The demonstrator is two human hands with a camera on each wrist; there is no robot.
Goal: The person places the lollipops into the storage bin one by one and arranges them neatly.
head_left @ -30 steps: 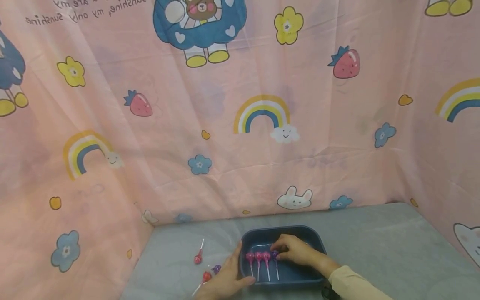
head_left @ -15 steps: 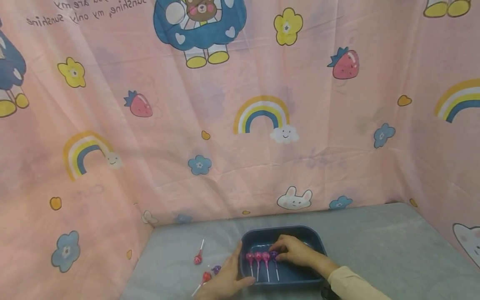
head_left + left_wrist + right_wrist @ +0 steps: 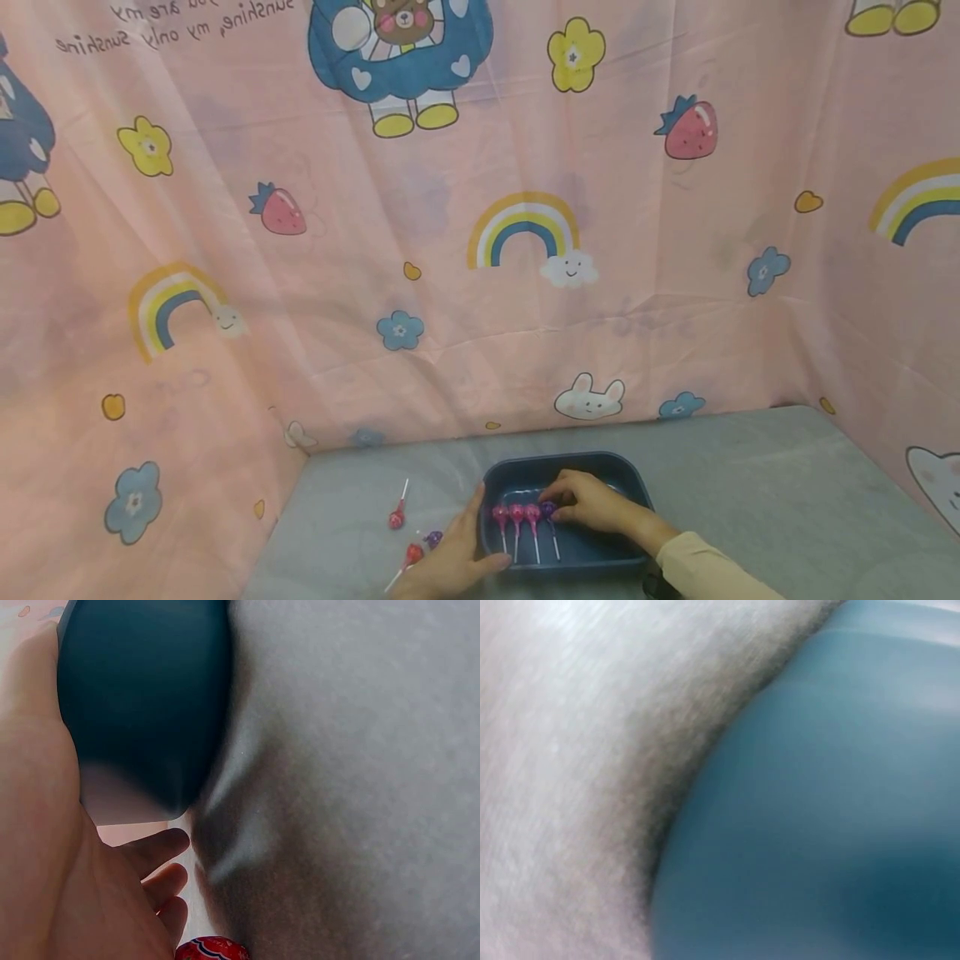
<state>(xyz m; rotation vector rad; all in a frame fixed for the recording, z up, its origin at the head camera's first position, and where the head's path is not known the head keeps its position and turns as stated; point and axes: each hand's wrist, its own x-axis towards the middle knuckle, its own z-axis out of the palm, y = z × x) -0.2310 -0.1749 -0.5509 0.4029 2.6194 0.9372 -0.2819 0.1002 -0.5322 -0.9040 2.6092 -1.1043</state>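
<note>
A dark blue rectangular tray (image 3: pixel 622 468) stands on the grey cloth. In it, several lollipops lie side by side, sticks pointing towards me: pink ones (image 3: pixel 517 512) at the left and a purple lollipop (image 3: pixel 549 509) at the right end of the row. My right hand (image 3: pixel 592 502) reaches in over the tray's right side and pinches the purple lollipop by its head. Against the tray's left side rests my left hand (image 3: pixel 448 562), thumb at the near left corner and a finger stretched along the wall. In the left wrist view the other fingers (image 3: pixel 166 883) are loosely bent below the tray.
Left of the tray a red lollipop (image 3: pixel 396 518) lies on the grey cloth (image 3: pixel 337 508). Nearer my left hand are another red lollipop (image 3: pixel 413 552) and a purple one (image 3: pixel 432 539), partly hidden. A pink printed curtain (image 3: pixel 450 375) closes off the back and sides.
The purple lollipop's stick has shifted very slightly to the right. Both hands keep their places at the tray.
</note>
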